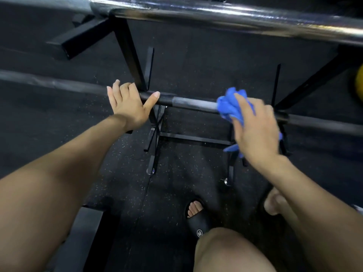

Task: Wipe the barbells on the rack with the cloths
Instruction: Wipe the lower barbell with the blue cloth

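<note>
Your right hand (255, 130) bunches a blue cloth (231, 107) against the lower barbell (188, 102), which lies across the black rack (133, 55) in front of your knees. The fingers curl around the wadded cloth and press it onto the shaft near the rack's right-hand support; a loose tail of the cloth hangs below the wrist. Just left of the cloth, a short stretch of the shaft shows paler and greyer than the dark metal beside it, though whether that is wiped metal or bare finish cannot be told.

Your left hand (127, 104) rests on the same bar near the rack's left upright, fingers straight and spread, thumb laid along the shaft, holding nothing; it appears to steady the bar.

The job looks partly done at best. The long runs of this bar to the left of your left hand and to the right of the cloth seem yet to be wiped. Above, a second, shinier barbell (235, 16) sits on the upper level of the rack with no cloth near it. Only one cloth shows. Below lie the dark speckled floor (117, 173) and your sandal (197, 218).
</note>
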